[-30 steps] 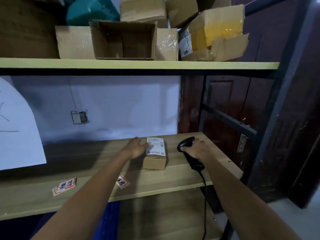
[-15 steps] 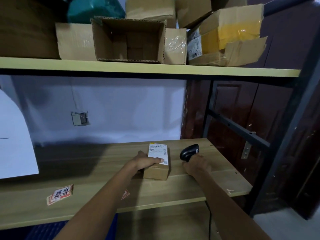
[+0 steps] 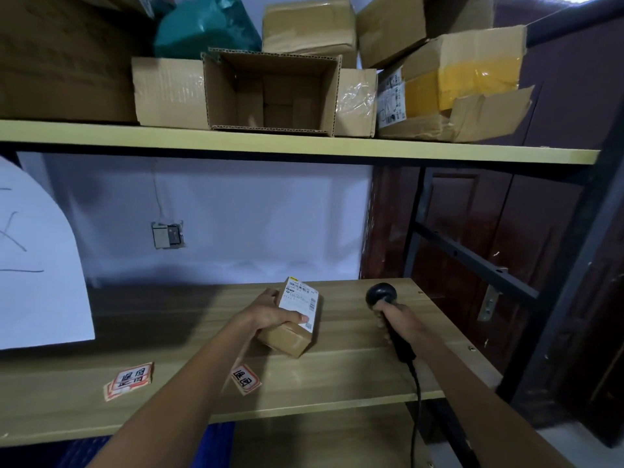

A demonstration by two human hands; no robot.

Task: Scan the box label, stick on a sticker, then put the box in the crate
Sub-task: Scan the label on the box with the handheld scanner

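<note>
Step in hand, as I judge it: scanning the label. My left hand (image 3: 270, 314) is wrapped around the small cardboard box (image 3: 293, 324), thumb lying across the near part of the white shipping label (image 3: 300, 300), fingers around the left side. The box sits tilted on the lower wooden shelf (image 3: 354, 373), one edge raised, label face turned up and a little toward the right. My right hand (image 3: 396, 320) is closed tight around the grip of the black handheld scanner (image 3: 388, 310), its round head pointing up and away, near the box but apart from it. The cable (image 3: 417, 400) hangs down off the front edge of the shelf.

To do this well: tip the scanner head down toward the barcode strip at the far end of the label, and keep my thumb off the printed codes. It seems to cover a corner code near the box's front edge. Hold the box steady at this tilt so glare stays off the label.

Stickers ready: a small stack (image 3: 130, 380) lies at left on the shelf, a single one (image 3: 245, 380) just right of my left forearm. Something blue (image 3: 216, 444) shows under the shelf; whether it is the crate I cannot tell.
</note>
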